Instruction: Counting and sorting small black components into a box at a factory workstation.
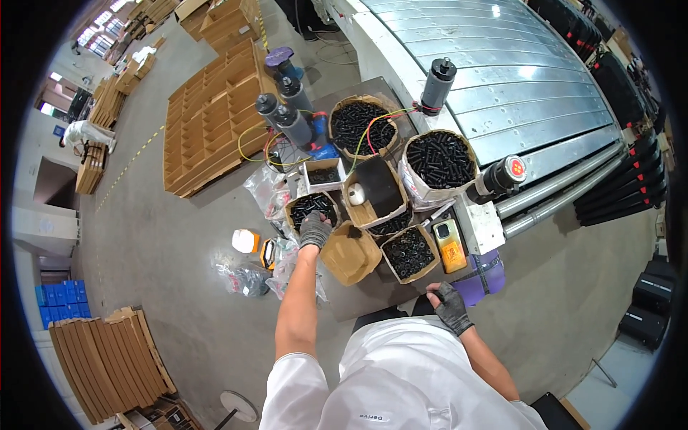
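Note:
My left hand (314, 231), in a grey fingerless glove, reaches down into a small box of black screw-like parts (304, 207). Its fingertips are bent in among them, so I cannot see whether they grip any. By the near edge of the work surface, my right hand (451, 308) wears a similar glove. Its fingers are curled together, and what they hold, if anything, is hidden. Between the hands stand a box with a brown cardboard lining or flap (350, 254) and a box of small black ring-like parts (409, 254).
Farther back are two larger containers of black parts (362, 125) (440, 159), a white tray (324, 175) and grey cylindrical power drivers (292, 123) with coiled cables. A phone (449, 246) lies at right. Beyond is a metal slat conveyor (502, 72); left, a cardboard divider crate (215, 118).

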Available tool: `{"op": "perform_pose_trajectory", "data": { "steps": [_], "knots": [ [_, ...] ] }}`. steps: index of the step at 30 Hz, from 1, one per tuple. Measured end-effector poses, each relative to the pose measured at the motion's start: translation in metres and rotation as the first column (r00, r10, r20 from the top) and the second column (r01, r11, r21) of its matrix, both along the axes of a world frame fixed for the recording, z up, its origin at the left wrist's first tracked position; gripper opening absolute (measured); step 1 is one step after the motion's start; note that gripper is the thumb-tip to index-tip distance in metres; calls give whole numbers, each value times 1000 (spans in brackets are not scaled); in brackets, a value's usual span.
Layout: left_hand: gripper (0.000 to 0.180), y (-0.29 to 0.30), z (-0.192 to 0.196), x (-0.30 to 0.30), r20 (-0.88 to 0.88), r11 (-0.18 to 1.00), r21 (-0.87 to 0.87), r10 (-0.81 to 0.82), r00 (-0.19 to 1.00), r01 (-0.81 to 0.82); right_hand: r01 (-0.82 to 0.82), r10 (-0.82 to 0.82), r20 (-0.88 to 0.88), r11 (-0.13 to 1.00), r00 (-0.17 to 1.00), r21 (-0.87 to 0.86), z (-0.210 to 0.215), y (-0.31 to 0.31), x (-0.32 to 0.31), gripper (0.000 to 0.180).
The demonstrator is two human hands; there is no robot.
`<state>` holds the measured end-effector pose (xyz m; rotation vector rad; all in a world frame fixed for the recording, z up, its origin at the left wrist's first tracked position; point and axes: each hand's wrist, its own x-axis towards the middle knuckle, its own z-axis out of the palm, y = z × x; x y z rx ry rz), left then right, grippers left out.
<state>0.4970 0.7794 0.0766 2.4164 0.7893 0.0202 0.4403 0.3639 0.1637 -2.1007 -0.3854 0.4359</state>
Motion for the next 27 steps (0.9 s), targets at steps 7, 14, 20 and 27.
{"op": "perform_pose_trajectory", "data": {
  "steps": [7, 14, 20, 27],
  "knots": [
    [30, -10, 22, 22, -425, 970, 197, -49, 904, 145, -84, 85, 70, 996, 994, -17, 1, 19, 15, 14],
    [28, 21, 8, -51, 232, 982, -148, 146, 962, -114, -229, 264, 205, 957, 942, -177, -40, 67, 60, 21],
    [33, -71, 91, -100, 53, 421, -898, 392, 918, -127, -345, 423, 162, 866, 892, -362, -88, 85, 87, 46],
    [24, -149, 79, -160, -107, 129, -978, 363, 926, -164, -362, 440, 204, 872, 874, -329, -111, 98, 90, 21]
  ]
}}
